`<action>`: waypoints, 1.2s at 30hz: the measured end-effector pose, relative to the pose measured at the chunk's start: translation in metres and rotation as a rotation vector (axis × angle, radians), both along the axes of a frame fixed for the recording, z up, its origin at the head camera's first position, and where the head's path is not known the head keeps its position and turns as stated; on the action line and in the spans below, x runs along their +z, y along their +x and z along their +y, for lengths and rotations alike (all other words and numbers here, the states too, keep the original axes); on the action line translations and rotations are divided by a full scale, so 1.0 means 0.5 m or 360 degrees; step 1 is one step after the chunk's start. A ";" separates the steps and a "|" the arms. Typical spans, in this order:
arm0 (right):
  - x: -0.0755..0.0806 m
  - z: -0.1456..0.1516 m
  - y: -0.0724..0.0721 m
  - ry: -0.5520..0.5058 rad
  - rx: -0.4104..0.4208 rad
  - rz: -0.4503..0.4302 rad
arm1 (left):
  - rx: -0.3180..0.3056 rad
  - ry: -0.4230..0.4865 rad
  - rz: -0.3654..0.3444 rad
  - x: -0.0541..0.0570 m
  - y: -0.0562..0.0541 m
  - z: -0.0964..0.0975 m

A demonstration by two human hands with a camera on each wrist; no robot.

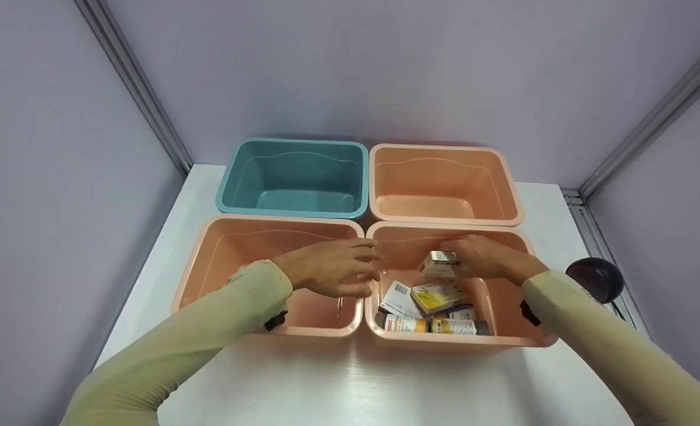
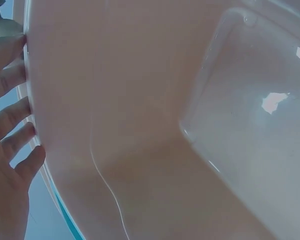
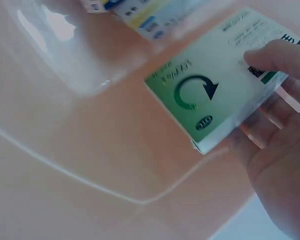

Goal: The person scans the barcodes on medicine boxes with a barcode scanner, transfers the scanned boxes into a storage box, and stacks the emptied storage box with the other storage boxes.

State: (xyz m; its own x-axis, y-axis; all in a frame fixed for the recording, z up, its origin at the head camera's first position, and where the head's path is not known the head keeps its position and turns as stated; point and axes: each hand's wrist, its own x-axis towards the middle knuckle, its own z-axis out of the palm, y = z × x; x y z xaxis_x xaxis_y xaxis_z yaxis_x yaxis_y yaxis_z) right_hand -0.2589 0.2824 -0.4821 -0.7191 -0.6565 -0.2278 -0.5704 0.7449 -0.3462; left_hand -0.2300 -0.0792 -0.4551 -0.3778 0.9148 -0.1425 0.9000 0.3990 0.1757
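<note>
My right hand (image 1: 478, 257) grips a small white and green medicine box (image 3: 215, 80), thumb on its face and fingers beneath, inside the near right peach bin (image 1: 444, 226). Below it in that bin lie a yellow and white box (image 1: 437, 296), a white box with a barcode (image 1: 400, 300) and two bottles with dark caps, one with an orange and white label (image 1: 406, 323), the other a yellow label (image 1: 453, 326). My left hand (image 1: 335, 267) hovers over the inner rim of the near left peach bin (image 1: 278, 220), fingers spread and holding nothing.
Behind stand a teal bin (image 1: 302, 212) on the left and another peach bin (image 1: 447, 220) on the right. All four sit close together on a white table (image 1: 302, 384). Pale walls (image 1: 385, 71) enclose the back and sides. A dark round object (image 1: 596, 280) is at the right.
</note>
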 end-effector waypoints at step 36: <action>0.157 0.198 0.082 -0.1066 -0.0791 0.0562 | 0.0031 0.0038 -0.0076 -0.004 0.003 0.003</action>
